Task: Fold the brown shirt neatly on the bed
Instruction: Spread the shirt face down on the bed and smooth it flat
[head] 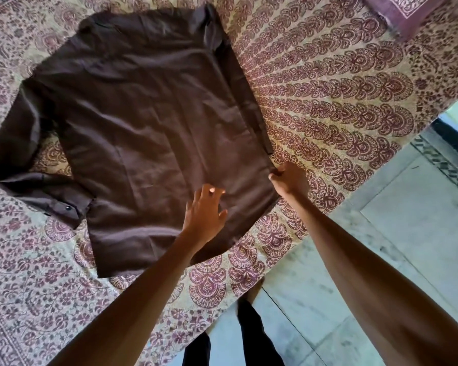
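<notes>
While the brown shirt point(148, 122) lies spread flat across the bed point(328, 101), the left hand point(205, 210) sits on or just over its lower panel, fingers point(208, 191) spread. The right hand point(288, 178) pinches the shirt's side edge near the hem. The cloth looks thin, light and limp. I'd grip it at seams and corners, since a mid-panel hold would likely let it sag and crease.

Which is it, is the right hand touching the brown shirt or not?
Touching. The head view shows the right hand pinching the brown shirt at its side edge near the hem, fingers curled onto the cloth, no gap.
</notes>
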